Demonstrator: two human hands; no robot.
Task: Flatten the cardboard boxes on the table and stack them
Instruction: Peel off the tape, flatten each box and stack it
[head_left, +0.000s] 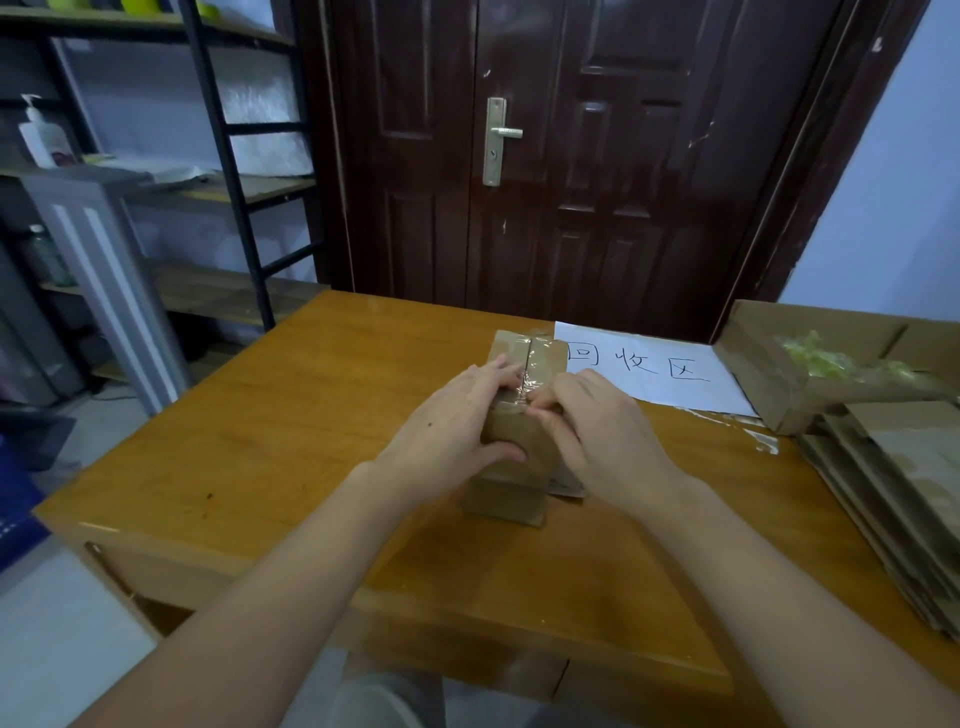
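Note:
A small taped cardboard box (524, 353) stands upright on the wooden table (291, 415), its top flaps sealed with clear tape along the middle seam. My left hand (457, 421) grips the box's left side, fingers over the top edge and thumb on the near face. My right hand (597, 421) pinches at the tape by the seam on the box's near top edge. A stack of flattened cardboard boxes (893, 499) lies at the table's right edge.
A white paper sheet (654, 369) with handwritten characters lies behind the box. An open cardboard box (810, 353) with greenish plastic inside stands at the back right. Strips of peeled tape (758, 436) lie on the table. A dark door and metal shelves stand behind.

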